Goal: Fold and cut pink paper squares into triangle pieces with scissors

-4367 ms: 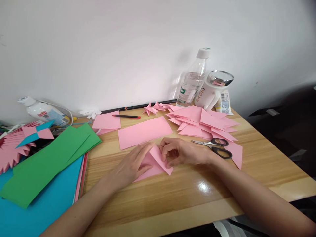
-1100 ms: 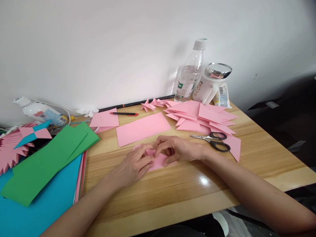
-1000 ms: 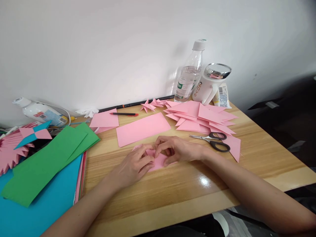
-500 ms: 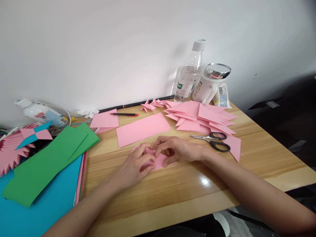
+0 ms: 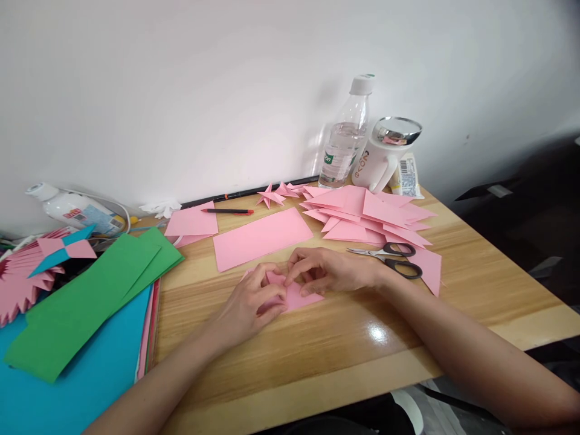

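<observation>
Between my hands a small sheet of pink paper (image 5: 302,297) lies on the wooden table, partly hidden by my fingers. My left hand (image 5: 252,297) covers its left part, thumb and bent fingers closed on a raised fold. From the right, my right hand (image 5: 333,272) reaches over the sheet with curled fingers, the fingertips at the fold near the left fingers. Scissors (image 5: 399,260) with black handles lie just beyond my right wrist. A long pink paper strip (image 5: 263,238) rests flat behind both hands.
A pile of folded pink paper (image 5: 357,211) sits back right, before a water bottle (image 5: 344,139) and white mug (image 5: 385,157). A pen (image 5: 229,211) lies on pink paper, with small paper stars (image 5: 270,196) nearby. Green strips (image 5: 95,302) cover blue paper (image 5: 104,393) at left.
My right hand has shifted slightly up and right, its thumb raised a little, so more of the sheet's right end shows. The left hand stays at the fold.
</observation>
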Tool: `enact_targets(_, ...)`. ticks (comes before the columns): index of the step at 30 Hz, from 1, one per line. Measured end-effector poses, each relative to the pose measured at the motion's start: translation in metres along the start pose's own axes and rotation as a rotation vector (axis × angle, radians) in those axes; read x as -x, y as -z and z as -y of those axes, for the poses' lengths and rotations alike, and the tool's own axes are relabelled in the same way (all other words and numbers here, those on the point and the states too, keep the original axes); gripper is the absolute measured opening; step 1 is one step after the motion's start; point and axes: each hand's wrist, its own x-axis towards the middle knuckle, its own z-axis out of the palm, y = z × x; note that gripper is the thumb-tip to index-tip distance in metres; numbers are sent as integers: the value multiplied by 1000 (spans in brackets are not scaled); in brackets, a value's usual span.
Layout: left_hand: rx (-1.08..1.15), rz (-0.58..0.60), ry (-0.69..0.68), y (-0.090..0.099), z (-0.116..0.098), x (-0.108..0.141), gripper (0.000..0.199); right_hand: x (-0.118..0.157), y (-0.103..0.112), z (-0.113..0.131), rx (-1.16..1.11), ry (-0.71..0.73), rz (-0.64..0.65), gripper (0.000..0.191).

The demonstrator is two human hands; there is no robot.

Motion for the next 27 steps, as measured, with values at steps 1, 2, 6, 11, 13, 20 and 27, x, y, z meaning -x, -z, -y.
enact_targets(1, -3, 1, 4, 0, 0, 0, 8, 1, 2, 0, -16, -14, 6, 22)
enact_targets(2, -8, 3, 10, -1, 1, 1, 8, 3, 4, -1, -12, -23, 3, 23)
enact_targets(6, -27, 9, 30, -2, 1, 1, 8, 5, 8, 0, 61, -32, -31, 25)
enact_targets(11, -8, 5, 36, -2, 1, 1, 7, 4, 8, 2, 73, -39, -23, 25)
enact_targets(13, -3, 12, 41, -2, 1, 1, 8, 4, 7, 2, 73, -46, -23, 26)
enact_targets(20, 25, 19, 35, -1, 2, 1, 8, 3, 6, -1, 72, -33, -20, 25)
enact_targets(27, 40, 18, 30, -1, 2, 2, 8, 2, 5, -2, 69, -38, -17, 24)
